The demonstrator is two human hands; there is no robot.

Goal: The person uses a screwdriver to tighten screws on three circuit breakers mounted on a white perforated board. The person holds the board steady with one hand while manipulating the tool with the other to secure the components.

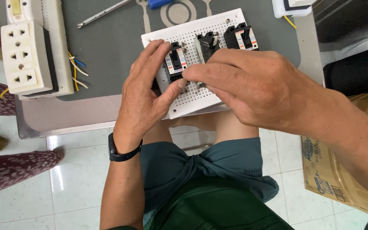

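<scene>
In the upper middle of the frame I see a perforated board on the table, three breakers across it, a socket block at upper left, a screwdriver behind, and a carton at lower right.

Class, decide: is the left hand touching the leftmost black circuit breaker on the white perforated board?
Touching. The head view shows the left hand with fingers and thumb wrapped around the leftmost breaker on the board.

cream socket block, screwdriver, cardboard box
</scene>
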